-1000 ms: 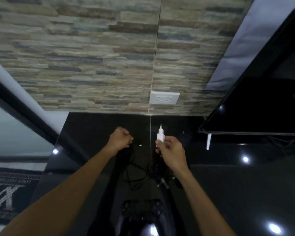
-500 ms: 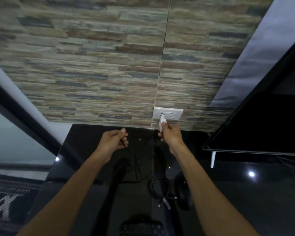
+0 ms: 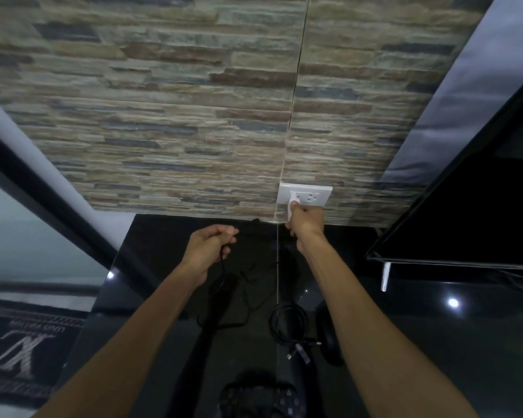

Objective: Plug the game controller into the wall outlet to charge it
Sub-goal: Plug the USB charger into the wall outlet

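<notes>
A white wall outlet (image 3: 314,197) sits low on the stone-clad wall. My right hand (image 3: 305,223) grips a white charger plug (image 3: 291,206) whose top touches the outlet's left socket. My left hand (image 3: 210,247) is closed on a thin black cable (image 3: 224,309) that hangs down and loops over the glossy black surface (image 3: 163,267). The black game controller (image 3: 255,393) lies at the bottom edge, between my forearms.
A second coiled black cable (image 3: 286,324) with loose connectors lies beside my right forearm, next to a dark oval object (image 3: 329,342). A black TV screen (image 3: 480,221) stands close on the right. A patterned rug (image 3: 15,348) lies lower left.
My right hand has risen from above the surface to the outlet, bringing the white plug against the left socket. My left hand followed upward with the cable. The camera has tilted up.
</notes>
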`<move>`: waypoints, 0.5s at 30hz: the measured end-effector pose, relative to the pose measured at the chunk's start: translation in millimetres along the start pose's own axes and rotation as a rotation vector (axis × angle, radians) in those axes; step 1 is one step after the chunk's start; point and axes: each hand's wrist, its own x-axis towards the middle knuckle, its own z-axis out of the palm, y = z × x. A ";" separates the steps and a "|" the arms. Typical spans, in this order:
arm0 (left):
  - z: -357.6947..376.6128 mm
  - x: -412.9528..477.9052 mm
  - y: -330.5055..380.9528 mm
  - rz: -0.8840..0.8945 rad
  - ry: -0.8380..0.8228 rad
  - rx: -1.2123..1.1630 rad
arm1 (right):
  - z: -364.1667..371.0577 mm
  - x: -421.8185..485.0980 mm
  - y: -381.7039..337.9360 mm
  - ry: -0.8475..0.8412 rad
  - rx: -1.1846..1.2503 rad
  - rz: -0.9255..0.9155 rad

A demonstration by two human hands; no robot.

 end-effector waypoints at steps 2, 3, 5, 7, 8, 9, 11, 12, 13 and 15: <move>3.7 -6.1 1.5 0.031 0.009 -0.009 | -4.8 -2.3 -2.2 -0.041 -0.028 0.003; 4.3 -11.6 1.1 0.053 0.014 -0.013 | -7.8 -5.3 -2.3 -0.070 -0.051 0.006; 6.7 -20.9 1.8 0.109 0.020 -0.005 | -15.0 -9.6 -4.0 -0.048 -0.177 -0.042; 5.8 -32.9 -0.9 0.167 0.028 0.020 | -20.9 -23.9 -2.1 0.075 -0.327 -0.168; 6.2 -37.8 -3.5 0.199 0.024 0.040 | -23.2 -34.6 0.7 0.100 -0.335 -0.215; 5.6 -44.0 -7.3 0.232 0.016 0.059 | -23.7 -48.3 5.2 0.065 -0.318 -0.227; 6.3 -55.4 -15.6 0.298 -0.022 0.110 | -21.9 -75.8 15.5 -0.084 -0.250 -0.178; 7.1 -62.1 -20.4 0.322 -0.049 0.135 | -21.4 -88.2 20.9 -0.151 -0.228 -0.147; 7.6 -67.9 -24.1 0.334 -0.075 0.149 | -20.2 -97.6 25.5 -0.193 -0.227 -0.137; 8.3 -80.7 -31.4 0.333 -0.109 0.152 | -20.0 -112.5 33.2 -0.213 -0.220 -0.147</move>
